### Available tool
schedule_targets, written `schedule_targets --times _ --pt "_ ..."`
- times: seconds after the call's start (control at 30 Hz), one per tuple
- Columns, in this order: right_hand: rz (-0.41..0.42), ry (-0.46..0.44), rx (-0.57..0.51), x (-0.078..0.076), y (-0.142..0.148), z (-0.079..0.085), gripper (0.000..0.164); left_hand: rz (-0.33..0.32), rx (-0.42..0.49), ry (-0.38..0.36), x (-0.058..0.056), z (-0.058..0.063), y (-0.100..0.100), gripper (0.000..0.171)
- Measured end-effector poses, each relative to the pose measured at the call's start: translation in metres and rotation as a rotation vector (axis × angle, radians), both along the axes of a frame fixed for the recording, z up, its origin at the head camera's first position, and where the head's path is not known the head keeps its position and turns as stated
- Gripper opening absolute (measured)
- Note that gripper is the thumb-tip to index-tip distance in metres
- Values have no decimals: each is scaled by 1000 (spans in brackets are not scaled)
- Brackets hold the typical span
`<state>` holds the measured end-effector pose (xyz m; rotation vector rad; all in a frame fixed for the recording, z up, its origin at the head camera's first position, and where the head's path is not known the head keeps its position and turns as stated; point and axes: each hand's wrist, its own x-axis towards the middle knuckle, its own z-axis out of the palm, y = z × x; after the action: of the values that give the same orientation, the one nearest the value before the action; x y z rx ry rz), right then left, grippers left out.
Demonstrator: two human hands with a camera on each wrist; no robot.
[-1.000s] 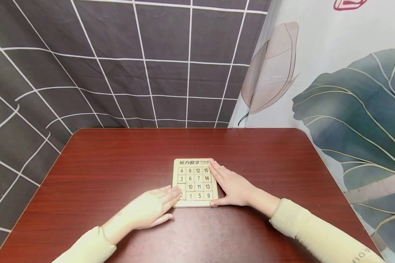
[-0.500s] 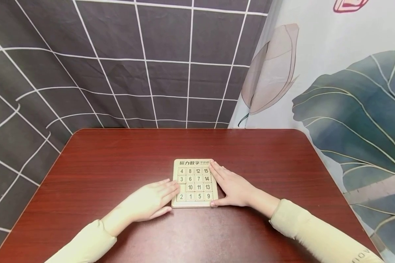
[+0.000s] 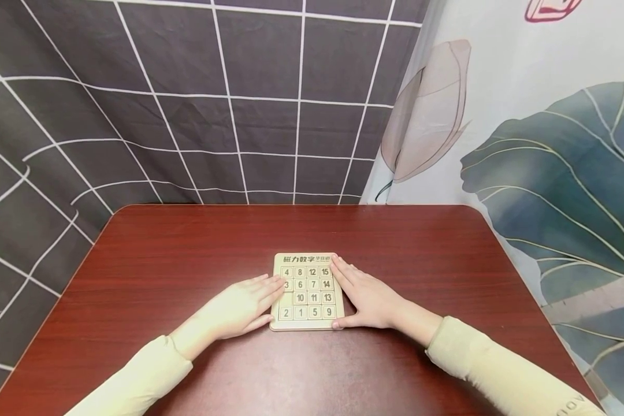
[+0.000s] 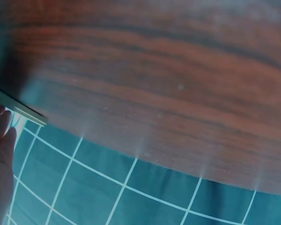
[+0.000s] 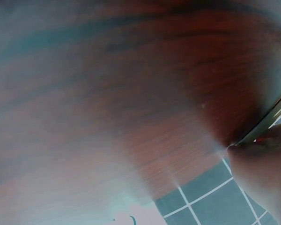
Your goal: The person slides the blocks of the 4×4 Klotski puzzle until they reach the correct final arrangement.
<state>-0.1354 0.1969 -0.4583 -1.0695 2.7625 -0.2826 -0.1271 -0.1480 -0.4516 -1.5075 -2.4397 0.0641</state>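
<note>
A pale number sliding puzzle (image 3: 300,328) lies flat on the table in the head view, with several numbered tiles in rows and a vacant slot at the left of the third row. My left hand (image 3: 236,309) reaches in from the left, its straight fingertips touching the 3 tile (image 3: 287,285) and its thumb at the board's lower left edge. Along the right edge my right hand (image 3: 369,296) rests, fingers at the upper corner and thumb at the lower one. Both wrist views show the board's edge beside part of each hand.
The puzzle sits on a red-brown wooden table (image 3: 197,242) with rounded far corners. A dark curtain with white grid lines (image 3: 262,124) hangs behind and to the left. A white curtain with leaf prints (image 3: 504,63) hangs on the right.
My left hand has moved up along the board's left side, from the 2 tile past the vacant slot to the 3 tile. The right hand stays put, and the tiles keep their order.
</note>
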Motion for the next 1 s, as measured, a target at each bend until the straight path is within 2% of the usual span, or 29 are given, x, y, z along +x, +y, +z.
schedule_targets --times 0.33,0.47,0.7,1.0 --pt "0 -5 -9 0 0 0 121 -76 69 59 13 -4 -1 55" --pt "0 -3 -8 0 0 0 122 -97 87 61 13 -5 -1 55" --pt "-2 -13 -10 -1 0 1 122 -116 89 35 -4 -5 -3 57" --pt "-6 -20 -3 -1 -1 3 122 15 -3 -43 -27 -1 2 57"
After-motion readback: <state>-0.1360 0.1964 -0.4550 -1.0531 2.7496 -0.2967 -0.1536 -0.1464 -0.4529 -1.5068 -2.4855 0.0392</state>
